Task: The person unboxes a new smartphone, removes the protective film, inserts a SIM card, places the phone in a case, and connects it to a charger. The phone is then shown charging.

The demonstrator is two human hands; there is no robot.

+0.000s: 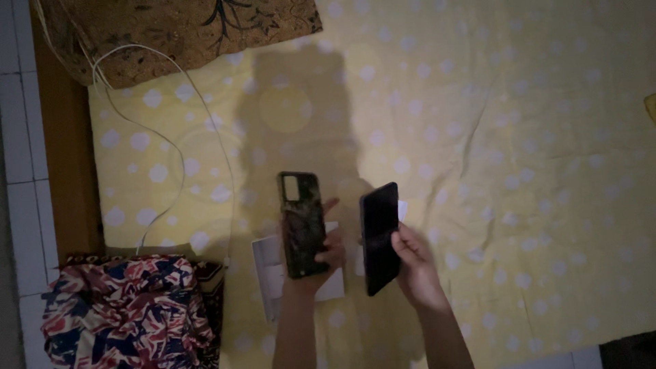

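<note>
My left hand (pixel 326 254) holds a dark phone case (pixel 303 222) upright, its camera cutout at the top. My right hand (pixel 415 265) grips a black phone (pixel 380 236) by its lower half, tilted slightly right, with its dark face toward me. The case and the phone are side by side, a small gap apart, above a yellow sheet with white dots (pixel 492 137). Under my hands lies a white flat box or paper (pixel 270 270), partly hidden.
A white cable (pixel 179 154) loops across the sheet at the left. A brown patterned cushion (pixel 178 31) lies at the top left. A red, white and blue patterned cloth (pixel 126 311) is bunched at the bottom left. White floor tiles (pixel 17 171) run along the left edge.
</note>
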